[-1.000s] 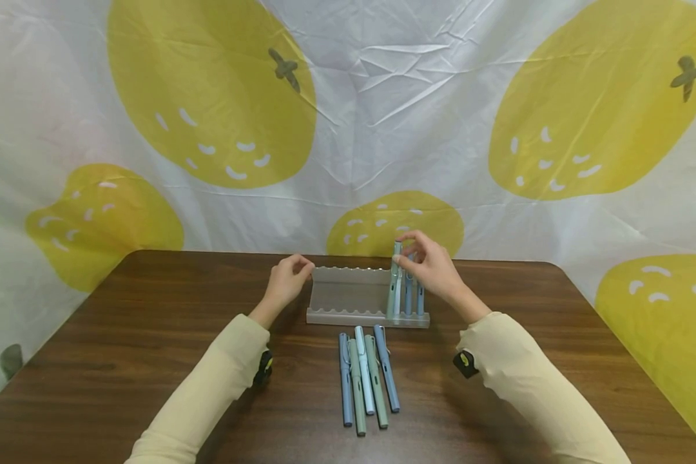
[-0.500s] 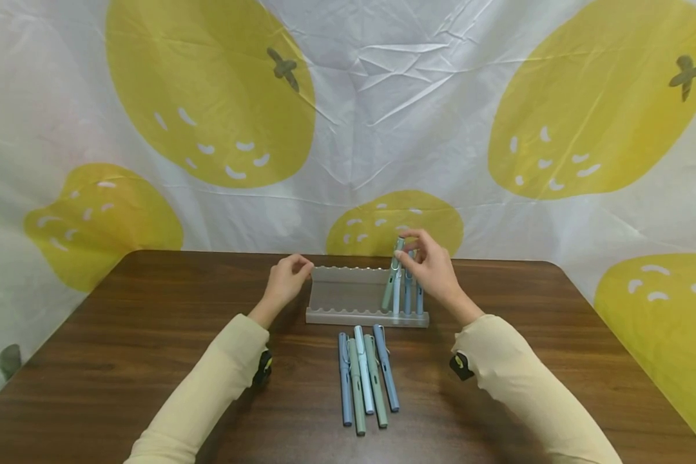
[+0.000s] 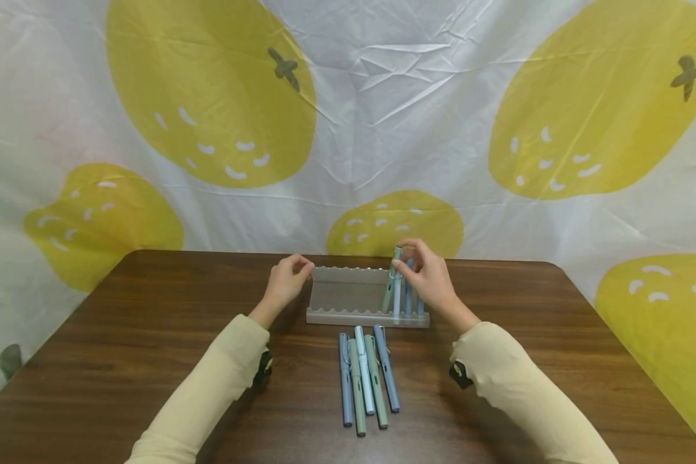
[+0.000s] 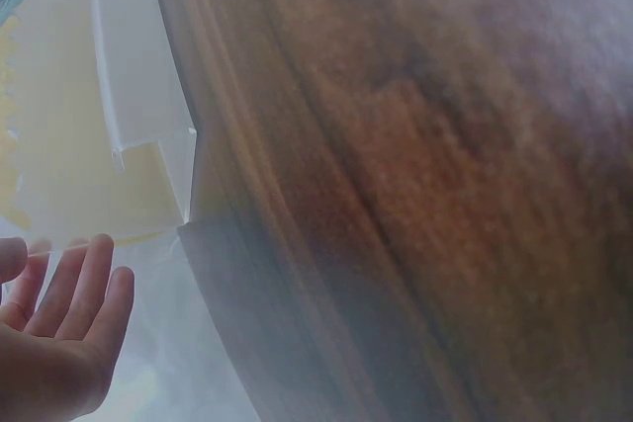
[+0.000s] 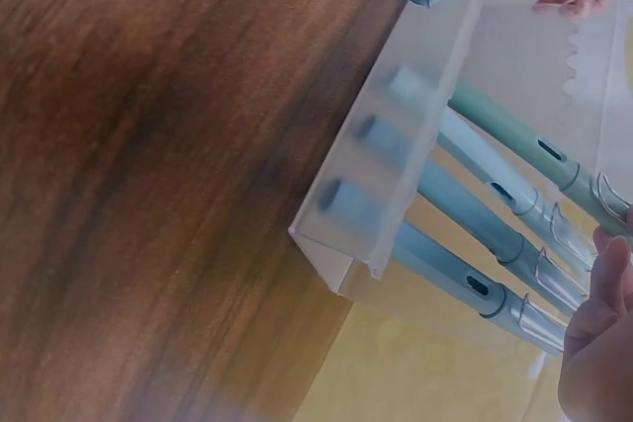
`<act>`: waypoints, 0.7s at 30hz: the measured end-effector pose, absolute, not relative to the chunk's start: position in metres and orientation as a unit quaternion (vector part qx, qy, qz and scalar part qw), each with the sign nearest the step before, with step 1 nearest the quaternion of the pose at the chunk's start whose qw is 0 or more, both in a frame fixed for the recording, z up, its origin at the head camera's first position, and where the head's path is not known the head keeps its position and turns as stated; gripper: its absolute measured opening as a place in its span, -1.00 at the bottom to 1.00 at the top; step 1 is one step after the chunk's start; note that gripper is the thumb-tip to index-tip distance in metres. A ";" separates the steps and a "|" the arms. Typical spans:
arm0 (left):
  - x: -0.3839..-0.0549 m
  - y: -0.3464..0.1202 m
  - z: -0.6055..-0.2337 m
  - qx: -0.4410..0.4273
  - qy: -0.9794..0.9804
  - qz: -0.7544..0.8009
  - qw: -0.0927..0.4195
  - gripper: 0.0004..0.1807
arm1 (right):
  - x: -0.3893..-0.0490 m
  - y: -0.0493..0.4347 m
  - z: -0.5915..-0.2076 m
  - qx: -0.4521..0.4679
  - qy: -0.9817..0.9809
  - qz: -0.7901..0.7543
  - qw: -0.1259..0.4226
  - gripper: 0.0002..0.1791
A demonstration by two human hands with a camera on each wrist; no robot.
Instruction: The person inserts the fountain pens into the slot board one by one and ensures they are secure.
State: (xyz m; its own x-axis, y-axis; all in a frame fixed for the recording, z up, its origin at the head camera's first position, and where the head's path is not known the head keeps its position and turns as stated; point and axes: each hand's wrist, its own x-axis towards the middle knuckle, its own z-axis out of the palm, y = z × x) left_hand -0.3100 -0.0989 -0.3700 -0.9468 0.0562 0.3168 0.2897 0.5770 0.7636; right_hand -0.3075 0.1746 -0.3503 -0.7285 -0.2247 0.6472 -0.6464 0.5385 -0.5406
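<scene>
A clear plastic pen rack (image 3: 348, 293) with scalloped edges stands toward the back of the table. My left hand (image 3: 287, 280) pinches its upper left corner between thumb and fingers. At the rack's right part, my right hand (image 3: 431, 277) grips a green pen (image 5: 514, 135) by its capped top, the pen leaning with its lower end at the front lip. To the right of it, a pale blue pen (image 5: 485, 165) and two darker blue pens, one in the middle (image 5: 470, 210) and one outermost (image 5: 445, 269), stand in slots, their ends behind the frosted lip.
Several loose pens lie side by side in front of the rack, among them a blue pen (image 3: 345, 380), a pale blue pen (image 3: 364, 374) and a green pen (image 3: 376, 386). Behind the brown wooden table (image 3: 180, 309) hangs a lemon-print cloth (image 3: 354, 129).
The green pen rose slightly and its lower end swung left, then it came down with the right hand to sit lower in the rack. The left hand stayed put.
</scene>
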 end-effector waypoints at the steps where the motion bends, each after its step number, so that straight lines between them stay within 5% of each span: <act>1: -0.310 -0.099 -0.370 -0.099 -0.878 -0.449 0.129 -0.77 | -0.307 0.175 -0.351 0.262 -0.838 0.403 0.260 -0.69; 21: -0.309 -0.099 -0.371 -0.098 -0.878 -0.450 0.131 -0.77 | -0.305 0.171 -0.350 0.274 -0.844 0.405 0.220 -0.70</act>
